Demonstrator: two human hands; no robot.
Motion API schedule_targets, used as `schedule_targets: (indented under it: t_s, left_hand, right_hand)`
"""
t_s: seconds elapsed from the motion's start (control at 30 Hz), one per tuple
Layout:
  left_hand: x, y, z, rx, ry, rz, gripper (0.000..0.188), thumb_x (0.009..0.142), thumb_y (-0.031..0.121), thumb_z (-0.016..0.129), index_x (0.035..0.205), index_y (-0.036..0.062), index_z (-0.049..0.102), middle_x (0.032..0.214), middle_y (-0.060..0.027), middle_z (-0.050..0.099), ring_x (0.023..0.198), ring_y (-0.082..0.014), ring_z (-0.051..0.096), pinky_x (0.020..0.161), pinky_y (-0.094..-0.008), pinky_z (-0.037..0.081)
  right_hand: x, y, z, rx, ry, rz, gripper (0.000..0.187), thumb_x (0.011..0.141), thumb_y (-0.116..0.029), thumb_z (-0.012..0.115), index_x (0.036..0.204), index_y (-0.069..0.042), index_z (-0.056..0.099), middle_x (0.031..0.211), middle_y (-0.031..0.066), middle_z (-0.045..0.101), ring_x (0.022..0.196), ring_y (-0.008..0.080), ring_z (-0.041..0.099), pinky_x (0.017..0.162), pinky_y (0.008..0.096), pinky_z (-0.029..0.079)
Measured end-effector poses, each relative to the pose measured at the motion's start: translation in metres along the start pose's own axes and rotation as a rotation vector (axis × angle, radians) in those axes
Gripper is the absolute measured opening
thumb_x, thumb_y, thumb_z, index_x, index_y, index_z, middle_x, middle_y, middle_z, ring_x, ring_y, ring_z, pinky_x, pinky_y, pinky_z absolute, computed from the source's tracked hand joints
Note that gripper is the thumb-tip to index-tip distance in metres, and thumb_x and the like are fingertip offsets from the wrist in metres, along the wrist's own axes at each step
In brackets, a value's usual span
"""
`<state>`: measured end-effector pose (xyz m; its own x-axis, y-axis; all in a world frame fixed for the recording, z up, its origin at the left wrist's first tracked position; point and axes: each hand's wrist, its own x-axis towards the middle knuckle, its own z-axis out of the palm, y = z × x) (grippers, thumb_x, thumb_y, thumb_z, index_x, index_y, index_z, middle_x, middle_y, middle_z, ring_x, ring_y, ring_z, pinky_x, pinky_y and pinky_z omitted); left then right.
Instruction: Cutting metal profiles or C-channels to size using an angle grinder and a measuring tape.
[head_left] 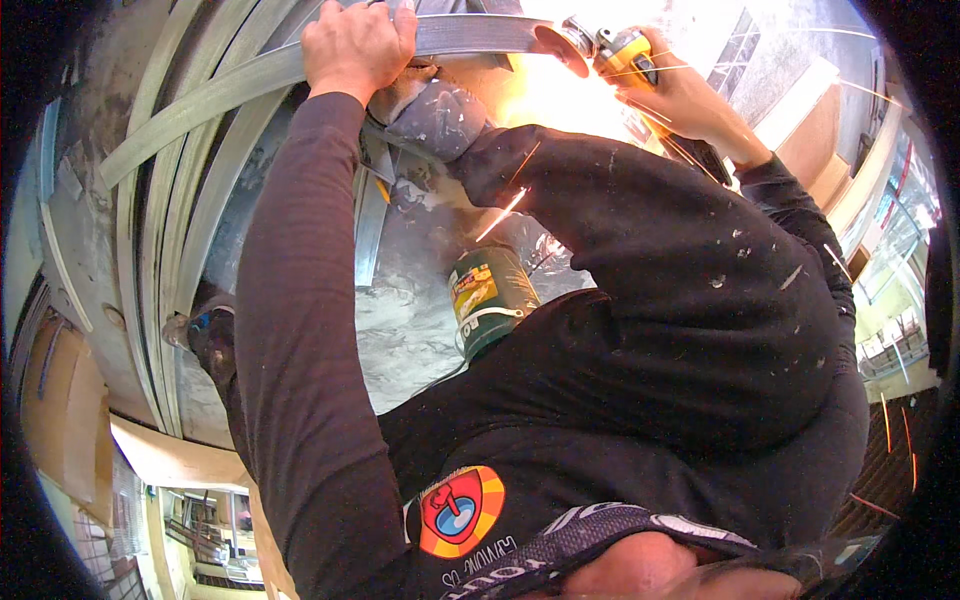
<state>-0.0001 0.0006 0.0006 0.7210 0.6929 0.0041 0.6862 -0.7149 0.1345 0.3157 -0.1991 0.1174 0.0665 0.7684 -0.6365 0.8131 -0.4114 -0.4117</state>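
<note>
Sparks (pixel 502 214) and a white glare fill the upper part of the head view, where a disc (pixel 562 48) meets the right end of a metal strip (pixel 480 35). The strip runs across the top of the view from the left, above other strips (pixel 150 300) lying on the floor (pixel 400 320), and passes just beyond the person's shoe (pixel 440 118). The left hand (pixel 358 48) grips it from above, fingers curled over the far edge. The right hand (pixel 685 95) is closed around the yellow grinder (pixel 628 50); glare hides part of that grip, so the placing of each finger cannot be told. A green can (pixel 495 290) stands nearer the body, well apart from the disc. The step in hand looks like cutting or grinding the strip's end; which of the two, the glare does not show. The next move probably calls for a firm left hold and a steady, unforced feed of the disc, kept clear of the shoe, then lifting the grinder away before the strip is shifted.
</note>
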Motion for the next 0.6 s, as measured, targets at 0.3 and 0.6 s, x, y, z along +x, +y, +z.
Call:
schedule_targets:
  t_s: [0.3, 0.6]
  left_hand:
    - [0.0, 0.001, 0.0, 0.033, -0.012, 0.007, 0.05, 0.099, 0.045, 0.048, 0.075, 0.0108, 0.075, 0.079, -0.0129, 0.074, 0.077, -0.0351, 0.069, 0.067, -0.0485, 0.057]
    - [0.001, 0.001, -0.001, 0.012, -0.005, 0.013, 0.051, 0.099, 0.046, 0.047, 0.076, 0.0098, 0.075, 0.08, -0.0138, 0.075, 0.08, -0.0357, 0.07, 0.067, -0.0493, 0.058]
  right_hand:
    - [0.002, 0.001, -0.001, -0.033, 0.053, -0.006, 0.086, 0.089, -0.04, 0.075, 0.154, -0.008, 0.029, 0.119, 0.0277, 0.065, 0.109, 0.042, 0.067, 0.094, 0.0435, 0.052]
    - [0.002, 0.0, 0.0, 0.039, 0.037, -0.023, 0.084, 0.089, -0.038, 0.075, 0.154, -0.009, 0.03, 0.119, 0.0249, 0.066, 0.108, 0.0416, 0.067, 0.093, 0.0424, 0.052]
